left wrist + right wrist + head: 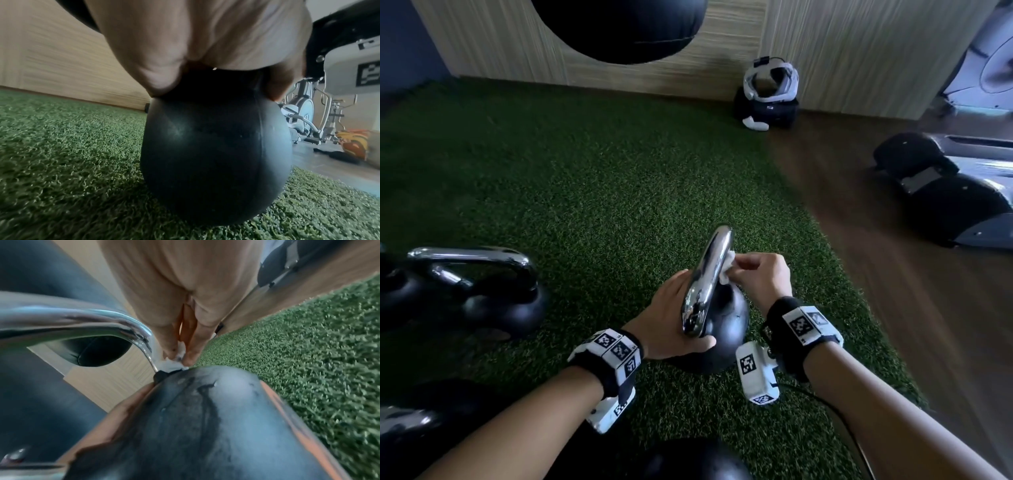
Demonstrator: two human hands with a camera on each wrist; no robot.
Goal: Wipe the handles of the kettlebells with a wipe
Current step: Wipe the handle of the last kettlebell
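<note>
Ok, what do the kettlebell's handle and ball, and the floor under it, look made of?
Handle: polished chrome-like metal, with mirror reflections. Ball: matte black, maybe rubber-coated or painted; a moulded seam shows. Floor: green artificial turf, short bristly blades.

Left hand (pixel 671 318) fingers behind kettlebell (pixel 726 329)

Floor: green artificial turf (pixel 592 178), meeting brown wood flooring (pixel 893 260) on the right.
Wall: pale wood-grain panelling (pixel 859 51).
Equipment: exercise machine (pixel 304 113) beyond the turf; hanging black bag (pixel 619 27).
</note>
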